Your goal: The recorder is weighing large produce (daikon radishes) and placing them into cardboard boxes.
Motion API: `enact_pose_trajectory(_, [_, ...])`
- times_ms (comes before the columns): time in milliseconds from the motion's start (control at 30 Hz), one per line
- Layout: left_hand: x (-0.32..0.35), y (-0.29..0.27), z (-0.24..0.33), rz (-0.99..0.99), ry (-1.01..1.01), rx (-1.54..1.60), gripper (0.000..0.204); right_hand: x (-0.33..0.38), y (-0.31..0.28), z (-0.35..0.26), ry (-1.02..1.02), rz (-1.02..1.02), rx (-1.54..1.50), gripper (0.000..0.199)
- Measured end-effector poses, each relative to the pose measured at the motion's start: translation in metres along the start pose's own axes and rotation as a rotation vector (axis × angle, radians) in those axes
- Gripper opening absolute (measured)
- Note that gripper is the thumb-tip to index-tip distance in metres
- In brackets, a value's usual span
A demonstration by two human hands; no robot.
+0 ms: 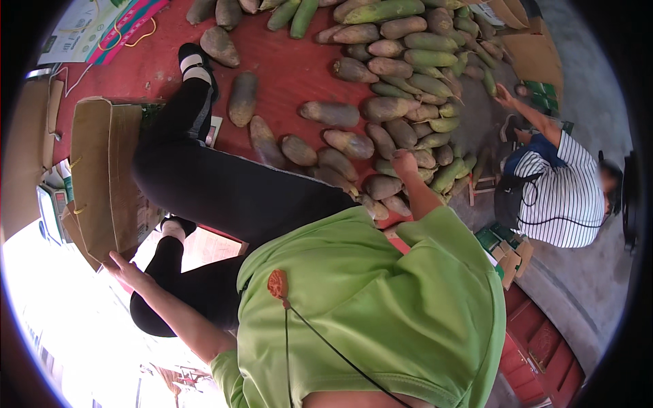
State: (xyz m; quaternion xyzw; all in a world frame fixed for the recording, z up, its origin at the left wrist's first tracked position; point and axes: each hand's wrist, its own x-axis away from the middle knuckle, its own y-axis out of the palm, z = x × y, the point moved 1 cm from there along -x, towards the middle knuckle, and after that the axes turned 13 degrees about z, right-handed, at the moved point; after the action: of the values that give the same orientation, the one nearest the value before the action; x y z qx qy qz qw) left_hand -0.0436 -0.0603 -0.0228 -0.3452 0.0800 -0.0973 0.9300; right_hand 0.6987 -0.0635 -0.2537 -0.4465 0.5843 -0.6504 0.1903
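At the left, my left hand [124, 270] has its fingers closed on the lower edge of a tall open cardboard box [102, 177], which stands beside my legs. My right hand [405, 164] reaches into a heap of large radishes [401, 109], some green and some purplish brown. Its fingers are curled down among them, and what they hold, if anything, is hidden. Brown-purple radishes [347, 143] lie just left of this hand, and green ones [445, 177] lie to its right.
Red floor covering [292, 75] spreads under scattered radishes. A co-worker in a striped shirt [561, 197] stretches one hand toward the heap's right side. Cardboard boxes [534, 54] stand at the far right, with a red wooden chest [534, 347] at the lower right. A printed bag [92, 30] lies upper left.
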Motion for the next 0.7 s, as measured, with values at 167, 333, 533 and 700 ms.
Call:
enact_pose_trajectory(167, [-0.004,-0.011,-0.009,0.055,-0.006,-0.019,0.07,-0.02,-0.035,-0.091,-0.231,0.107,0.101,0.031])
enact_pose_trajectory(333, [-0.002,-0.007,-0.006,0.026,-0.005,0.038,0.06,-0.046,-0.026,-0.106,-0.349,-0.118,0.303,0.035])
enact_pose_trajectory(533, [0.017,0.0,0.016,0.046,0.077,0.024,0.061,-0.047,-0.012,-0.108,-0.346,-0.206,0.47,0.055])
enact_pose_trajectory(700, [0.024,-0.003,0.021,0.106,0.106,-0.016,0.064,-0.032,-0.016,-0.121,-0.318,-0.163,0.447,0.059])
